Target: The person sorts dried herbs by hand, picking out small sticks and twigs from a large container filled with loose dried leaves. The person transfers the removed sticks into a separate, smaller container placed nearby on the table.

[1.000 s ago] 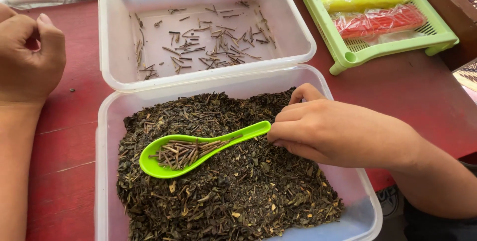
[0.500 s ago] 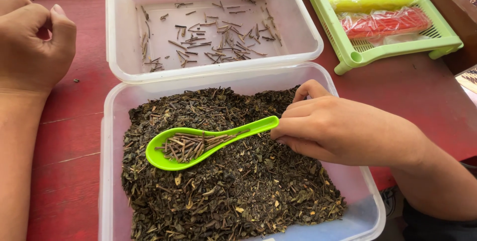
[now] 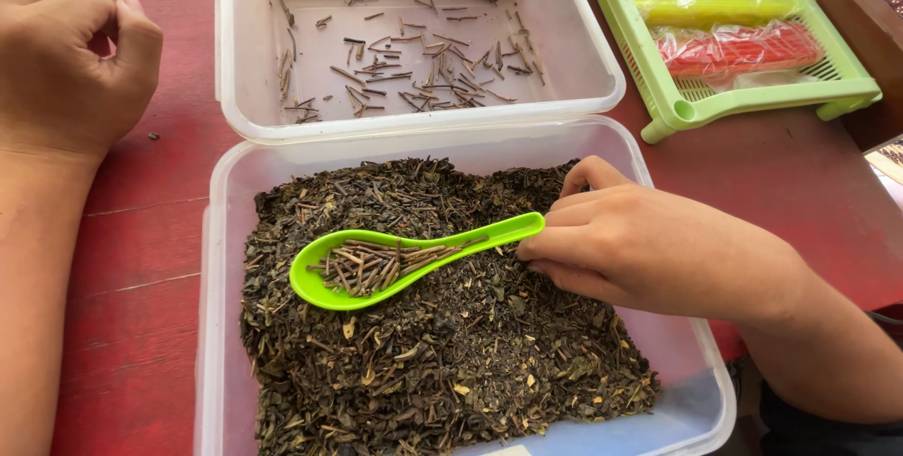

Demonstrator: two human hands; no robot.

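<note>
I logged the left hand (image 3: 71,61) first, at the frame's 10 o'clock: it rested on the red table (image 3: 141,259) in a loose fist, fingers curled inward with the thumb laid over them, holding nothing I could see. It sat well apart from both tubs. Moving toward centre, at 12 o'clock I noted the far clear plastic tub (image 3: 564,52), its floor thinly scattered with short brown stems (image 3: 414,70). Directly below it, rim against rim, the near clear plastic tub (image 3: 221,324) ran from centre down to 6 o'clock and was filled nearly wall to wall with dark dried leaf fragments (image 3: 451,362); a bare patch of floor showed only at its 5 o'clock corner. On top of the leaves, just left of centre, lay the green plastic spoon (image 3: 376,268), bowl pointing to 8 o'clock and handle running up to 2 o'clock. Its bowl carried a small bundle of picked-out stems (image 3: 376,263) like those in the far tub. At 3 o'clock of the spoon, the right hand (image 3: 649,249) reached in over the tub's right wall; I recorded the fingertips closed in a pinch on the handle's end, the remaining fingers bent over the leaves. At 1 o'clock in the frame stood a green slotted tray (image 3: 743,103) holding green, yellow and red packets (image 3: 724,47) side by side.
</note>
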